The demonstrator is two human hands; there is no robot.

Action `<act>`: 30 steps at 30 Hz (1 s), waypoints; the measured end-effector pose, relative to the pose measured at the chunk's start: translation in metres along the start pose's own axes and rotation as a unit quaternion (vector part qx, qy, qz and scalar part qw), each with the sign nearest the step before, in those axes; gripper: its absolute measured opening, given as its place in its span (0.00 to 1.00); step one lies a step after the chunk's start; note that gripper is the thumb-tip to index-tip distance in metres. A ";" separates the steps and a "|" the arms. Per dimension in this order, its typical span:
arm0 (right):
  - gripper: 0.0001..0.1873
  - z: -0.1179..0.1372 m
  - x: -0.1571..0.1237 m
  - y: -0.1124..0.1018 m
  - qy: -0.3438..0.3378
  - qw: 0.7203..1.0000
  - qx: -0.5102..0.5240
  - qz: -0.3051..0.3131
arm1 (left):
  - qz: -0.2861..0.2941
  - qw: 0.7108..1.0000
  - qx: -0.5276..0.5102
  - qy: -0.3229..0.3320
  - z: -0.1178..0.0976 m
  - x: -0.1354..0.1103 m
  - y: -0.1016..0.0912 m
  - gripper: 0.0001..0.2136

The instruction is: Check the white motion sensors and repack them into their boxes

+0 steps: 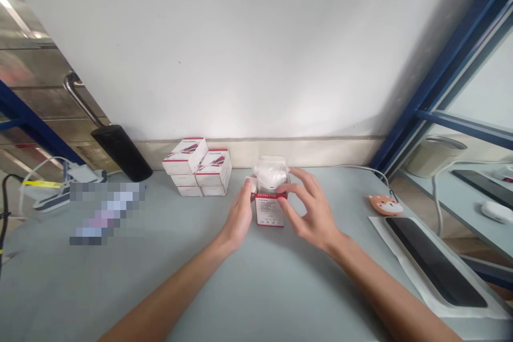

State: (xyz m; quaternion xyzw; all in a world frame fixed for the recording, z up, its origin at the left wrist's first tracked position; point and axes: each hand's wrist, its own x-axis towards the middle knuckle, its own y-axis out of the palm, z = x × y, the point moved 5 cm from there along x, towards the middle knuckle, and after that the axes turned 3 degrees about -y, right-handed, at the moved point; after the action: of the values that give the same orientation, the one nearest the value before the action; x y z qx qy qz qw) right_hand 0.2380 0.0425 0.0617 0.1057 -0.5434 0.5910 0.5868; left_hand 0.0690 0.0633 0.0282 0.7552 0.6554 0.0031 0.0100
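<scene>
A small white and red box [270, 212], printed "DETECTOR", stands open on the table in front of me. At its top sits a white object in a clear plastic bag [273, 176], partly inside the box. My left hand [239, 212] is closed against the box's left side, its fingers mostly hidden behind it. With thumb and index finger, my right hand [310, 209] grips the box's front right rim, close to the bagged object. The other fingers curve around behind the right side.
Several similar closed boxes [212, 170] are stacked left of centre by the wall. A black cylinder with a metal handle [122, 152], a blurred patch [106, 214] and a power strip [52, 200] are farther left. At right lie an orange animal-faced case [385, 204] and a dark flat device [435, 259].
</scene>
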 end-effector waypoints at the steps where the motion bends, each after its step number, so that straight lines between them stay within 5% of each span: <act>1: 0.17 0.000 -0.001 0.001 -0.005 1.000 0.001 -0.007 | -0.021 1.000 0.011 0.004 0.002 -0.002 -0.004 0.32; 4: 0.24 0.001 -0.004 0.003 -0.007 1.000 -0.017 -0.012 | -0.053 0.998 0.028 0.014 0.003 -0.008 -0.010 0.30; 12: 0.01 0.012 0.003 -0.006 0.028 0.997 -0.044 0.051 | -0.025 0.986 0.073 0.150 -0.005 -0.016 -0.010 0.24; 17: 0.09 0.011 -0.001 -0.002 0.081 0.990 -0.005 0.111 | 0.008 0.951 0.142 0.276 -0.005 -0.019 -0.010 0.20; 19: 0.18 0.008 -0.003 0.000 0.100 0.990 0.061 0.084 | 0.027 0.934 0.192 0.299 -0.006 -0.017 -0.012 0.21; 21: 0.22 0.004 -0.006 0.002 0.106 0.988 0.109 0.040 | 0.050 0.924 0.238 0.295 -0.007 -0.014 -0.014 0.22; 25: 0.12 -0.004 -0.009 0.009 0.101 0.989 0.104 0.044 | 0.065 0.929 0.264 0.250 -0.006 -0.009 -0.016 0.20; 30: 0.09 -0.014 -0.009 0.010 0.157 0.972 0.174 0.032 | 0.018 0.979 0.085 0.182 -0.005 -0.011 -0.013 0.17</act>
State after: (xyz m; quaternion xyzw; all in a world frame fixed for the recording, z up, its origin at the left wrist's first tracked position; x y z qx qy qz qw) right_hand 0.2394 0.0510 0.0445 0.0942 -0.3362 0.7044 0.6180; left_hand 0.0546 0.0538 0.0334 0.7520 0.6301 0.0846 -0.1740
